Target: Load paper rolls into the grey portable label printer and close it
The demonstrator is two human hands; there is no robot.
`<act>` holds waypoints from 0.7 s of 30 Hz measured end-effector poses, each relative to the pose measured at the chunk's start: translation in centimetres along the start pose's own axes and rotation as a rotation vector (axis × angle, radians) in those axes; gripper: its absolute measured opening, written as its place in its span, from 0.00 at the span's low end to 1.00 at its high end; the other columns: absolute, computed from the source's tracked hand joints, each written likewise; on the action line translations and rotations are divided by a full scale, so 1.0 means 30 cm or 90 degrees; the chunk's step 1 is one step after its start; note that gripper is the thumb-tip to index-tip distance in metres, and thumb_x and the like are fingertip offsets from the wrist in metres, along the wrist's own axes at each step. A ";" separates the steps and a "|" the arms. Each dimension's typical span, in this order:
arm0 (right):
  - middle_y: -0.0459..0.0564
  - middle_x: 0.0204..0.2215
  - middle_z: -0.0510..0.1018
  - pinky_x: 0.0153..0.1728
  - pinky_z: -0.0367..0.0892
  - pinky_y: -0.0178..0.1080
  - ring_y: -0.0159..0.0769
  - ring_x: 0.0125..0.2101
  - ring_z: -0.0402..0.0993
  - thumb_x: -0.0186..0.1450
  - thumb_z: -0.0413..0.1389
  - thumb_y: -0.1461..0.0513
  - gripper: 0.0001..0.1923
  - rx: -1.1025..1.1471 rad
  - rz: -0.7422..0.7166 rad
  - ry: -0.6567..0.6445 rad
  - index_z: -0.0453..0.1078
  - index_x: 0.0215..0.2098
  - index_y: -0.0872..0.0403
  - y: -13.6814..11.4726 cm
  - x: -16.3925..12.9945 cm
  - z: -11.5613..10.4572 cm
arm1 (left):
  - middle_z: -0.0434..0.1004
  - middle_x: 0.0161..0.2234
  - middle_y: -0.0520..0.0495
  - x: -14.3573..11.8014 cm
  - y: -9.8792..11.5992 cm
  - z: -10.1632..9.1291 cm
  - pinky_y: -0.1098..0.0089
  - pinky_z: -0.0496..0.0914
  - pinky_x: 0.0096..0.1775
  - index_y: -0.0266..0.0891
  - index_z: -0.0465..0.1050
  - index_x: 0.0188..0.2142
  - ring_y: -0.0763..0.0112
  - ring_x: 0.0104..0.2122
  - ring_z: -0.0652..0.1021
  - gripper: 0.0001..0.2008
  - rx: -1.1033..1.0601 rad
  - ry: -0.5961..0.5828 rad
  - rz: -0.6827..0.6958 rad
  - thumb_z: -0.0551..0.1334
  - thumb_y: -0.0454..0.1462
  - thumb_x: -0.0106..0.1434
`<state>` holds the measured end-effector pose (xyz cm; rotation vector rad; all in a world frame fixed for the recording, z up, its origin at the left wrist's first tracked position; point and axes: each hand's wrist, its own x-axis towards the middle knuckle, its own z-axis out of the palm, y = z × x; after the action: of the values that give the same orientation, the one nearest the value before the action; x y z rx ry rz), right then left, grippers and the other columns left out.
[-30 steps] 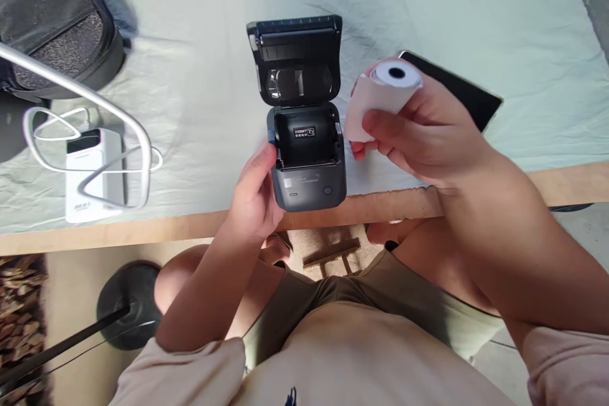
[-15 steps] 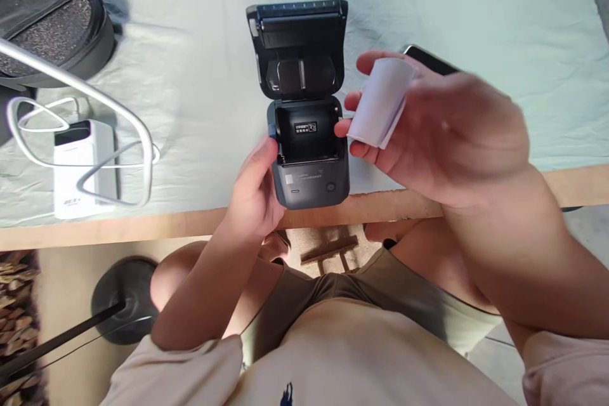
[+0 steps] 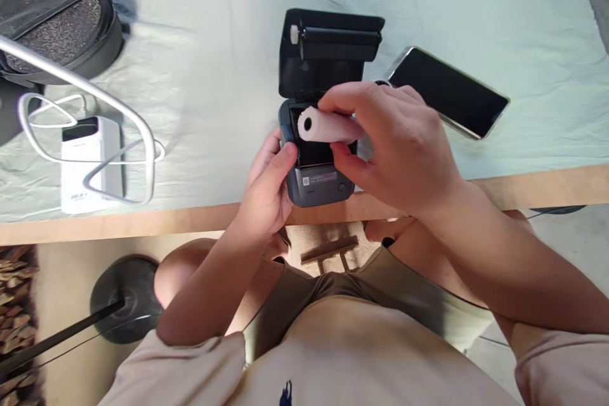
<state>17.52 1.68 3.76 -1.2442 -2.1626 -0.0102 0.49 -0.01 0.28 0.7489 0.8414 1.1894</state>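
A small dark label printer [image 3: 320,185] is held near the table's front edge, its lid [image 3: 328,63] raised and tipped back. My left hand [image 3: 269,184] is closed round the printer's left side, thumb on the rim. Over the printer's bay, my right hand [image 3: 394,139] pinches a white paper roll [image 3: 328,127] between thumb and fingers. The roll lies sideways, its dark core facing left; its right end is hidden by my fingers. Whether the roll touches the bay floor I cannot tell.
A black phone [image 3: 451,92] lies right of the printer. On the left are a white power bank [image 3: 78,168], a thick white curved tube [image 3: 104,95], and a black case [image 3: 57,19]. The wooden table edge [image 3: 143,222] runs across in front of my legs.
My right hand has turned over and moved left, bringing the paper roll from beside the printer to above its bay. The printer has shifted slightly right and tilted. More of the phone shows.
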 end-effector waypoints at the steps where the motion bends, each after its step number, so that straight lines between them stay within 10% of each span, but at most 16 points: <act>1: 0.44 0.38 0.82 0.37 0.66 0.39 0.35 0.38 0.80 0.62 0.53 0.70 0.17 -0.027 -0.003 -0.002 0.69 0.48 0.51 -0.001 -0.002 0.006 | 0.79 0.46 0.47 -0.001 -0.001 -0.002 0.74 0.75 0.49 0.38 0.77 0.49 0.66 0.51 0.80 0.12 0.009 0.002 0.000 0.62 0.42 0.71; 11: 0.42 0.40 0.82 0.37 0.60 0.37 0.29 0.37 0.75 0.68 0.51 0.66 0.10 -0.069 0.003 -0.084 0.74 0.42 0.51 0.015 0.019 0.037 | 0.79 0.46 0.47 -0.002 0.007 0.004 0.74 0.75 0.51 0.38 0.77 0.49 0.68 0.50 0.80 0.12 0.012 -0.003 -0.021 0.60 0.41 0.72; 21: 0.37 0.32 0.82 0.40 0.59 0.40 0.30 0.39 0.74 0.69 0.55 0.61 0.07 0.056 -0.139 0.131 0.74 0.34 0.47 0.014 -0.020 0.066 | 0.83 0.42 0.48 0.012 0.018 0.002 0.67 0.77 0.51 0.38 0.78 0.44 0.61 0.52 0.80 0.15 -0.032 0.036 -0.049 0.62 0.46 0.69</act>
<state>17.03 2.05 1.75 -0.9113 -2.0838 -0.1276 0.34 0.44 0.70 0.6399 0.8770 1.1636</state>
